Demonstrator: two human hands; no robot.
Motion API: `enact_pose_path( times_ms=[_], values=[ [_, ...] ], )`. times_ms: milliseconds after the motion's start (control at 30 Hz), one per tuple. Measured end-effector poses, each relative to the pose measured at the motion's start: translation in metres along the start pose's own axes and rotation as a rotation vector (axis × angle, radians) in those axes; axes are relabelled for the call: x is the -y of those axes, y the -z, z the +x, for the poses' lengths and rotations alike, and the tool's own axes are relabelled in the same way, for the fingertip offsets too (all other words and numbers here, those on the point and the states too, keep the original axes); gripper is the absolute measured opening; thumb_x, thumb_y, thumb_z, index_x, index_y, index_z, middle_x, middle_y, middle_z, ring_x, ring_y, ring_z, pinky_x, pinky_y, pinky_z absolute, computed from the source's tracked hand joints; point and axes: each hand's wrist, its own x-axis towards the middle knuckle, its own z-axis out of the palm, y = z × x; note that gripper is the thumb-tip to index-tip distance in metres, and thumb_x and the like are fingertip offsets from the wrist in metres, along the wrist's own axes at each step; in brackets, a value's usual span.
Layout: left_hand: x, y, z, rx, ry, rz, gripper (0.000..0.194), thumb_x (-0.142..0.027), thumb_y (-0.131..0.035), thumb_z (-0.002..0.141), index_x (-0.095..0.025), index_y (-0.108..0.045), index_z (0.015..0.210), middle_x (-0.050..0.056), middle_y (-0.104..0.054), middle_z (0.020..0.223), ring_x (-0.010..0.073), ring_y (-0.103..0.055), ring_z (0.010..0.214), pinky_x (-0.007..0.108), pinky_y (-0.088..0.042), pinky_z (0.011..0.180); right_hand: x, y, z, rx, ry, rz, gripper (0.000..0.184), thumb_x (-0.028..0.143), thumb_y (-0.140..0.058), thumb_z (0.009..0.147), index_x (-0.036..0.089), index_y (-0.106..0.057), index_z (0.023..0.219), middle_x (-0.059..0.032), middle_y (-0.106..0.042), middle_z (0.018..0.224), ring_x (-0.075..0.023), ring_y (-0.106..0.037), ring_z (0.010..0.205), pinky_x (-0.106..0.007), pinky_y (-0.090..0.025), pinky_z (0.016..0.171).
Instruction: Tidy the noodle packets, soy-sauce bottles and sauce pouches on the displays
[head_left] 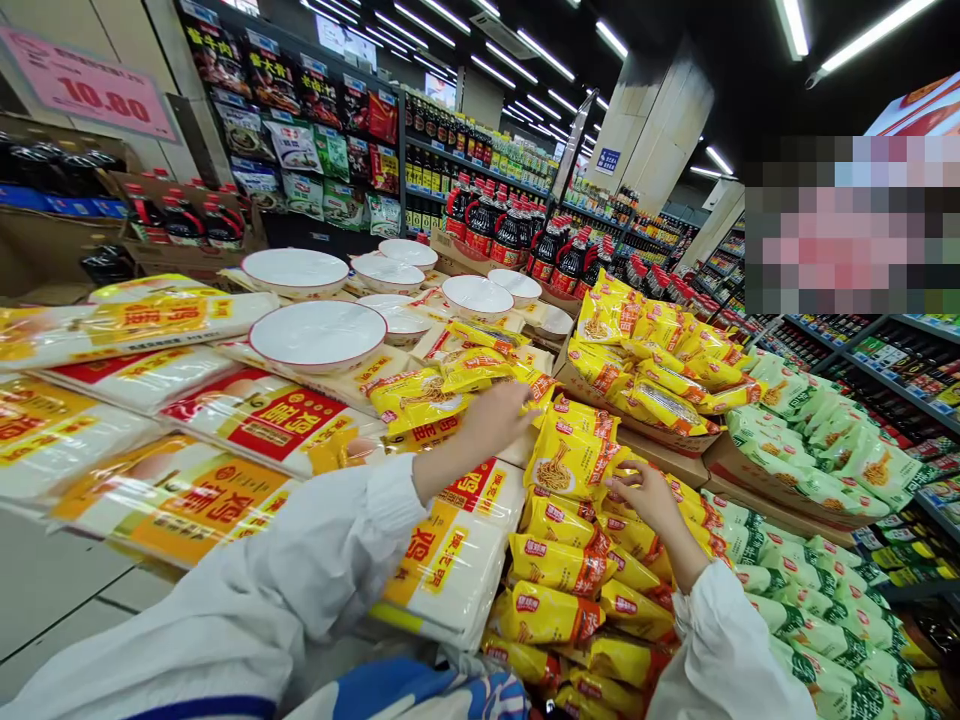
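Note:
A yellow noodle packet (564, 460) with a picture of noodles lies tilted on top of a stack of like packets (559, 565). My right hand (646, 497) pinches its right edge between thumb and fingers. At the packet's upper left corner is my left hand (510, 415), its fingers closed there and partly hidden behind the hand itself. Just left of that hand, more loose yellow packets (420, 398) rest on large flat noodle bags (289, 425).
White red-rimmed bowls (319, 335) stand on the flat bags. An open carton (637, 415) heaped with yellow packets is beyond my right hand. Green packets (802, 600) fill the right side. Red-capped dark bottles (510, 240) and stocked shelves (480, 160) line the back.

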Motion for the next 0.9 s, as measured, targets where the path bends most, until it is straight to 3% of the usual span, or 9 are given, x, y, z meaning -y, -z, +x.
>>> enact_pose_path(
  times_ms=[100,167,300,467,533,600,700,800,900],
  values=[
    [0.028,0.017,0.017,-0.305,0.140,0.124,0.049,-0.036,-0.063,0.093,-0.012,-0.052,0.134,0.023,-0.052,0.144,0.0378,-0.049,0.132,0.047,-0.044,0.105,0.016,0.010,-0.014,-0.051,0.082,-0.047,0.066,0.060,-0.081,0.065,0.019,-0.061,0.113,-0.0064,-0.076,0.086,-0.0227,-0.071,0.057,-0.031,-0.052,0.053],
    [0.042,0.017,0.025,-0.268,0.271,0.189,0.052,-0.036,-0.067,0.088,-0.009,-0.053,0.131,0.027,-0.051,0.142,0.0425,-0.051,0.129,0.052,-0.045,0.102,0.026,0.013,-0.025,-0.045,0.088,-0.038,0.071,0.066,-0.078,0.067,0.018,-0.060,0.117,-0.0074,-0.076,0.088,-0.0199,-0.067,0.049,-0.030,-0.048,0.048],
    [0.056,0.012,0.029,-0.111,0.303,0.152,0.029,-0.025,-0.053,0.095,-0.012,-0.058,0.120,0.022,-0.068,0.118,0.0366,-0.065,0.109,0.043,-0.051,0.085,0.039,0.018,-0.043,-0.036,0.115,0.034,0.075,0.071,-0.077,0.066,0.017,-0.062,0.116,-0.0075,-0.075,0.085,-0.0187,-0.065,0.049,-0.030,-0.048,0.050],
    [0.061,0.032,0.016,-0.440,0.323,-0.063,0.018,-0.028,-0.050,0.097,-0.019,-0.064,0.102,0.012,-0.074,0.097,0.0287,-0.069,0.089,0.034,-0.048,0.073,0.050,0.025,-0.066,-0.043,0.156,0.110,0.070,0.069,-0.079,0.067,0.018,-0.065,0.112,-0.0057,-0.073,0.081,-0.0204,-0.068,0.057,-0.030,-0.050,0.053],
    [0.057,0.040,0.008,-0.639,0.244,-0.330,0.022,-0.039,-0.054,0.097,-0.020,-0.063,0.093,0.007,-0.072,0.088,0.0235,-0.067,0.082,0.030,-0.047,0.069,0.055,0.025,-0.075,-0.026,0.177,0.125,0.066,0.068,-0.079,0.068,0.018,-0.066,0.110,-0.0058,-0.072,0.081,-0.0201,-0.068,0.059,-0.030,-0.052,0.055],
    [0.044,0.043,0.001,-0.726,0.138,-0.718,0.030,-0.050,-0.060,0.092,-0.020,-0.061,0.087,0.003,-0.069,0.080,0.0184,-0.064,0.073,0.026,-0.047,0.064,0.060,0.021,-0.082,0.005,0.198,0.142,0.064,0.068,-0.079,0.070,0.019,-0.067,0.110,-0.0078,-0.073,0.086,-0.0215,-0.070,0.067,-0.031,-0.054,0.059],
    [0.013,0.033,-0.010,-0.572,0.066,-1.222,0.041,-0.059,-0.070,0.082,-0.020,-0.058,0.081,-0.001,-0.067,0.073,0.0144,-0.062,0.063,0.024,-0.050,0.059,0.066,0.010,-0.088,0.046,0.237,0.224,0.069,0.068,-0.080,0.070,0.022,-0.064,0.119,-0.0129,-0.073,0.111,-0.0261,-0.072,0.091,-0.034,-0.058,0.072],
    [-0.016,0.016,-0.027,-0.553,-0.005,-1.305,0.038,-0.057,-0.069,0.085,-0.020,-0.060,0.079,0.001,-0.069,0.074,0.0158,-0.065,0.066,0.028,-0.055,0.062,0.068,0.001,-0.089,0.195,0.151,0.423,0.080,0.081,-0.066,0.075,0.025,-0.059,0.131,-0.0153,-0.066,0.130,-0.0302,-0.069,0.108,-0.040,-0.060,0.080],
    [-0.028,0.005,-0.048,-0.565,-0.483,-1.104,0.023,-0.047,-0.065,0.092,-0.025,-0.067,0.086,0.003,-0.076,0.082,0.0192,-0.073,0.078,0.034,-0.061,0.075,0.067,-0.004,-0.090,0.463,-0.050,0.630,0.092,0.095,-0.045,0.075,0.021,-0.062,0.128,-0.0180,-0.068,0.126,-0.0354,-0.068,0.111,-0.049,-0.060,0.081]
  ],
)
